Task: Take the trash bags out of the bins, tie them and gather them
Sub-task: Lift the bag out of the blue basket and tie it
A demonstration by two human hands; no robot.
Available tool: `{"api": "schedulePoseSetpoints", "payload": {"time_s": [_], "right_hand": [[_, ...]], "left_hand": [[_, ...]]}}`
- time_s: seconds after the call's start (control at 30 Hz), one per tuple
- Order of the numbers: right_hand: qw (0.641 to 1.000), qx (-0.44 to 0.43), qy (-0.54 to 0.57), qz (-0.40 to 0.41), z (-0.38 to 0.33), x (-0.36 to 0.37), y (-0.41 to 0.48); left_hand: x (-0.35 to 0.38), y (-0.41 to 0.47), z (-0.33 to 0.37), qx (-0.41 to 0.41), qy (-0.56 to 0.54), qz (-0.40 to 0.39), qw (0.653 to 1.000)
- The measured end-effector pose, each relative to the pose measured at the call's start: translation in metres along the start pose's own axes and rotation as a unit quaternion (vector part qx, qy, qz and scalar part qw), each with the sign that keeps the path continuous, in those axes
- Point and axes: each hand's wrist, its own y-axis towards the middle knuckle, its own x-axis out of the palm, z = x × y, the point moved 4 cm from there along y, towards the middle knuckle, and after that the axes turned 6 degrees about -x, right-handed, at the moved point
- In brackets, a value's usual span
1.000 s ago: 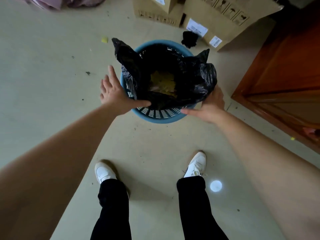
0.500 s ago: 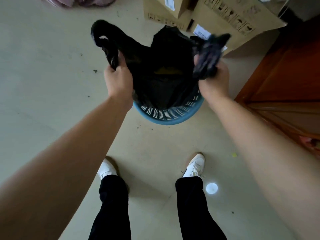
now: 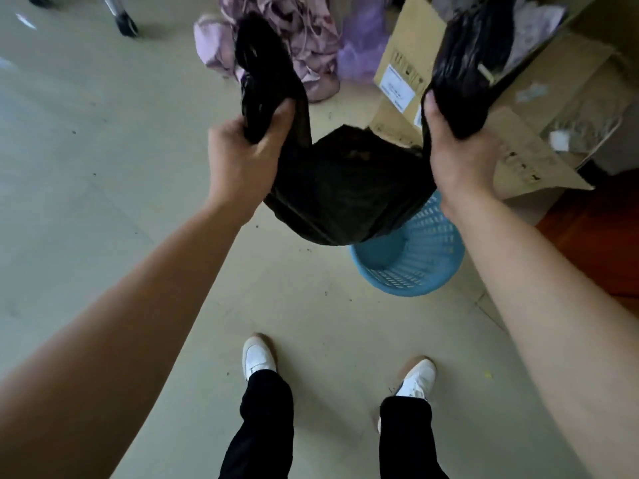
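A black trash bag (image 3: pixel 345 188) hangs in the air above and to the left of the blue perforated bin (image 3: pixel 415 257), which stands on the floor with its inside showing. My left hand (image 3: pixel 245 160) is closed around the bag's left top flap. My right hand (image 3: pixel 460 157) grips the right top flap, which sticks up past my fingers. The bag's mouth sags between my hands, and its load is mostly hidden inside.
Cardboard boxes (image 3: pixel 539 108) crowd the floor behind the bin at the right. A heap of pink and purple fabric (image 3: pixel 311 46) lies at the back. A wooden door or cabinet (image 3: pixel 601 236) is at far right. My white shoes (image 3: pixel 257 357) stand below.
Both hands went from the bin's rim to gripping the bag's flaps, then lifted the bag up and out of the bin. The bin is now uncovered.
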Motion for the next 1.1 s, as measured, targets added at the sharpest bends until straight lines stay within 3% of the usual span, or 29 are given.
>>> {"api": "schedulePoseSetpoints", "payload": {"time_s": [0.1,0.23,0.37,0.47,0.6,0.7,0.83,0.97,1.1], "right_hand": [[0.998,0.037,-0.041,-0.025,-0.008,0.036,-0.026],[0.992,0.119,-0.017,-0.03,-0.003,0.073,-0.056],[0.987,0.154,0.015,-0.035,-0.013,0.104,-0.086],[0.984,0.156,0.065,-0.053,-0.02,0.12,-0.099],[0.974,0.175,0.095,-0.111,-0.027,0.136,-0.112],[0.973,0.175,0.069,-0.137,-0.024,0.137,-0.119],[0.968,0.174,0.067,-0.168,-0.012,0.14,-0.125],[0.971,0.152,0.048,-0.178,0.024,0.144,-0.122],[0.966,0.188,0.081,-0.158,0.084,0.158,-0.107]], "left_hand": [[-0.05,0.001,0.004,-0.051,-0.009,-0.024,0.998],[-0.097,-0.004,-0.002,-0.163,-0.165,-0.038,0.972],[-0.134,-0.01,-0.018,-0.225,-0.324,0.033,0.918],[-0.154,-0.019,-0.027,-0.237,-0.353,0.089,0.901],[-0.167,-0.031,-0.034,-0.276,-0.397,0.083,0.871],[-0.174,-0.038,-0.043,-0.257,-0.369,0.092,0.888],[-0.171,-0.046,-0.061,-0.24,-0.237,0.167,0.926],[-0.148,-0.042,-0.095,-0.281,-0.267,0.26,0.884],[-0.122,-0.022,-0.154,-0.292,-0.314,0.252,0.868]]}}
